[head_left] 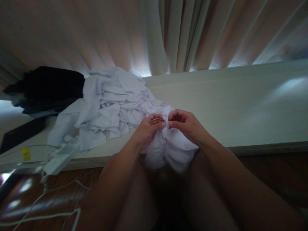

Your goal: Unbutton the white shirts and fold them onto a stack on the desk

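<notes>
Heap of white garments (pixel 110 106) unsorted on counter (pixel 228 106), far left; dark pile (pixel 48 86) beyond. One white garment (pixel 170 147) off the heap, near edge, bunched over the lap. Left hand (pixel 149 128) and right hand (pixel 185 123) both pinching its top fold. No legible writing; yellow tag (pixel 26 154) unreadable.

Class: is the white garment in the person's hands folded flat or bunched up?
Bunched up: the white garment hangs in loose gathers, pinched by left hand and right hand.

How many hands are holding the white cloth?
2. The left hand and the right hand both pinch the bunched white fabric garment at its top, fingertips almost meeting, beside the rumpled pile of white clothes. No other hands show.
</notes>
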`<state>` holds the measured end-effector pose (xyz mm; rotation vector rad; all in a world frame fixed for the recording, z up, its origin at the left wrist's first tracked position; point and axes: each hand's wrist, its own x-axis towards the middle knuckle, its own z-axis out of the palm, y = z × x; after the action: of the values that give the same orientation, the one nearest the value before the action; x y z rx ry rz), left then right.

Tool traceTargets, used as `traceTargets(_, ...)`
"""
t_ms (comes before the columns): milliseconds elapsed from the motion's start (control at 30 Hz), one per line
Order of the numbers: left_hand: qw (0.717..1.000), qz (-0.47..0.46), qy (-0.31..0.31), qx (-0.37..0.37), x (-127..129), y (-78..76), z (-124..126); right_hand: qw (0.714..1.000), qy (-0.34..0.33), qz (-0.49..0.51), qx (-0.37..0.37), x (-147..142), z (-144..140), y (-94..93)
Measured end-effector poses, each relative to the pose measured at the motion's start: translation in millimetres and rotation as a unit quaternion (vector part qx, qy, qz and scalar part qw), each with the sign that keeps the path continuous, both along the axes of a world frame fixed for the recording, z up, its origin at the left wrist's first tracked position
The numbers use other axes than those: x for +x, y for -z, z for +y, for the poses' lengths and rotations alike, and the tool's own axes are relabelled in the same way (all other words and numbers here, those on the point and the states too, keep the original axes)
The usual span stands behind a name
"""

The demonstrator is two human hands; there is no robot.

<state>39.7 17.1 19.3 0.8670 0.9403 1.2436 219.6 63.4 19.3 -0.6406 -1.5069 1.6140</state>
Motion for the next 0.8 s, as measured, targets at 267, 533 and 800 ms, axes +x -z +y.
traceTargets(267,0.999,-0.023,-0.026,0.015,-2,-1.4,2,0.992,-0.051,-0.096,-0.067,-1,-2,-0.2)
traceTargets(533,0.995,0.074,0.038,-0.058,-15,-0.3,0,0.995,-0.033,-0.076,-0.058,-3,-4,-2.0)
traceTargets(800,0.98,0.198,0.023,0.007,-15,-15.2,-5,0.993,-0.003,-0.118,0.011,-1,-1,-3.1)
